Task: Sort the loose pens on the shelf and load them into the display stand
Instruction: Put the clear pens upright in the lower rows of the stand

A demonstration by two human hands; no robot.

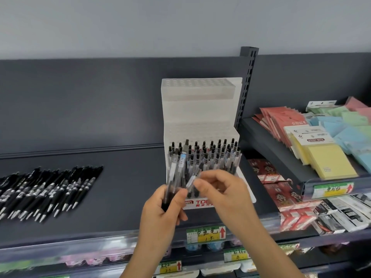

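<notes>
left hand gripping pens, right hand pinching one

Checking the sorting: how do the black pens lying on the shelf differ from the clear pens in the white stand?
The black pens lie flat on the grey shelf; the clear pens stand upright in the white stand's lowest tier. Black pens have opaque barrels; clear pens have see-through ones. Both have black tops.

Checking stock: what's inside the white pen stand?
The white plastic tiered stand holds clear black-topped pens in its lowest tier; upper tiers hold none. The left hand, right hand and held pens partly hide its front.
</notes>
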